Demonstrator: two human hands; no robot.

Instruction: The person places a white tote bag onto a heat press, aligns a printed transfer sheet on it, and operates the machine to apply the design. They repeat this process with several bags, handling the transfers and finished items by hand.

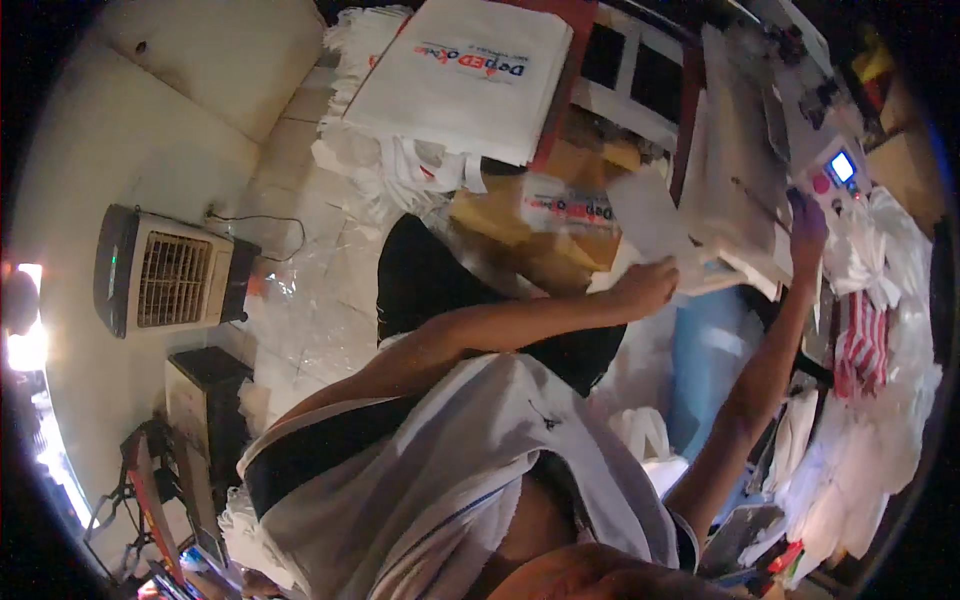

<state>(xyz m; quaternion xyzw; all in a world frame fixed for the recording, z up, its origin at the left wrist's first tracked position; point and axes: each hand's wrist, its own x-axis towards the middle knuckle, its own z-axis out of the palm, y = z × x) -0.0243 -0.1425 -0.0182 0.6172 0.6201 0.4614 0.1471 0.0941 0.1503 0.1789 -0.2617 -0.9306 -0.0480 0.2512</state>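
Note:
My left hand point(649, 289) is closed at the edge of a blurred white sheet or bag point(651, 217). The sheet rises from the fingers towards a printed white piece behind it. My right hand point(807, 219) is stretched forward beside a machine's control panel point(831, 176), which has a lit screen and a round pink button. A thin rod point(757, 201) runs towards that hand, but blur and shadow hide whether the fingers grip it. Between and ahead of the hands is a pale work surface point(731, 150).
Stacked white bags with printing point(457, 82) stand ahead on the left. Below them is brown wrapping point(495, 214) with a printed white piece point(566, 206). An air cooler point(176, 270) stands on the left. Clear plastic bags point(855, 465) and red-striped cloth point(860, 345) hang at right.

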